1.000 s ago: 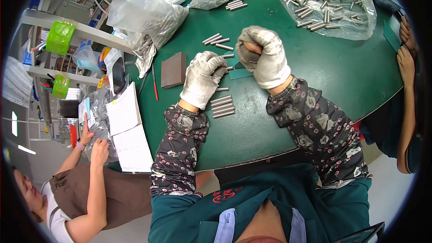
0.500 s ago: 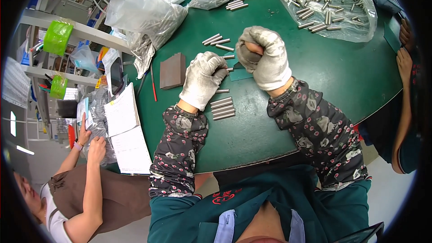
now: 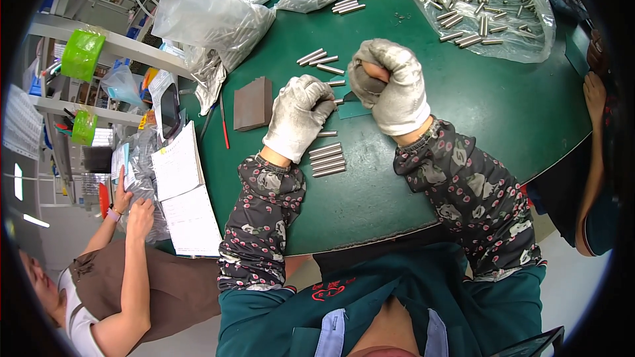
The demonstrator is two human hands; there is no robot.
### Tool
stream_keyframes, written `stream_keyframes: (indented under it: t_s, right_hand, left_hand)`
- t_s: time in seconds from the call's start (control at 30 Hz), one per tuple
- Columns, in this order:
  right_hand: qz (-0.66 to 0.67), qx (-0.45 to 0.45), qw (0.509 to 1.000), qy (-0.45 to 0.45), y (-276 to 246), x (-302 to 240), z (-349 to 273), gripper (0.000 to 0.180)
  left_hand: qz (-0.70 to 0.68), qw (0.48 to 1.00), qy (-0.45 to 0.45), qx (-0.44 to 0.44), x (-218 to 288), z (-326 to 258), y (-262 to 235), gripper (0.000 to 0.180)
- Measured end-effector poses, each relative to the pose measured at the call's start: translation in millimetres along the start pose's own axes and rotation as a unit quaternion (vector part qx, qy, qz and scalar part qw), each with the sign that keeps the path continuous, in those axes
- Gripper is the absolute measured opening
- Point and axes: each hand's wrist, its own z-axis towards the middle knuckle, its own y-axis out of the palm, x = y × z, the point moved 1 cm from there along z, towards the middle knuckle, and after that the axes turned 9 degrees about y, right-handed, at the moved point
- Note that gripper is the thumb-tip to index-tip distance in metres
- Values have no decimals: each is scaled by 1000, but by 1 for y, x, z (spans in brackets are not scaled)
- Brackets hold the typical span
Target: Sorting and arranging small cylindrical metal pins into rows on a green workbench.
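Note:
Both of my hands wear whitish work gloves. My left hand is closed with its fingertips pinched on a short metal pin, whose end pokes out to the right. My right hand makes a fist, thumb tip bare, around a tool; only its dark flat tip shows, close to the pin's end. Under this spot lies a small blue-green pad. Several pins lie side by side below my left hand. More loose pins lie above it, and a brown rectangular block sits to its left.
A large open plastic bag of pins spreads at the far right. Filled bags stand at the far left. A red pen, an open notebook and a phone lie leftward. Co-workers' arms appear at both sides.
Both of my hands keep nearly the same place; my right hand has shifted very slightly. The pins on the table lie as before.

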Motion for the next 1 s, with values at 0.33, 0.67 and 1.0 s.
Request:
stream_keyframes:
  t_s: [0.33, 0.67, 1.0]
  right_hand:
    - [7, 28, 1000, 9, 8, -2, -1, 33]
    - [18, 35, 999, 8, 8, -2, -1, 31]
    - [-48, 63, 997, 19, 12, -1, 1, 34]
  left_hand:
    - [-12, 1000, -8, 7, 1, 0, -1, 12]
    - [-13, 1000, 6, 0, 0, -1, -2, 16]
    - [-14, 1000, -4, 6, -2, -2, -2, 12]
